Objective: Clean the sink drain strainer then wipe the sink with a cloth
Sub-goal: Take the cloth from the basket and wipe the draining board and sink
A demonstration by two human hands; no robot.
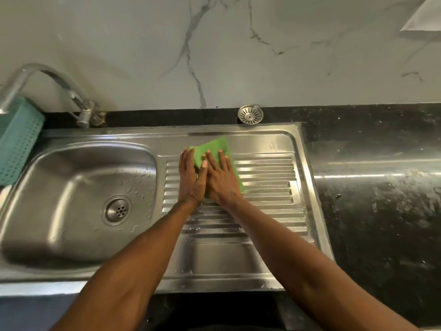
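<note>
A green cloth [213, 147] lies flat on the ribbed steel drainboard [267, 177] of the sink. Both my hands press on it with straight fingers, side by side. My left hand [191, 177] covers the cloth's left part, and my right hand [220, 177] covers its middle and right part, its thumb overlapping the left hand. The round metal strainer [250, 114] sits on the black counter strip behind the drainboard, against the wall. The sink basin [71, 177] is at the left, with water drops and an open drain [117, 210] at its bottom.
A chrome tap [71, 94] arches over the basin from the back left. A teal perforated basket [18, 139] hangs at the far left. Black stone counter [377, 199] stretches to the right of the sink. A marble wall stands behind.
</note>
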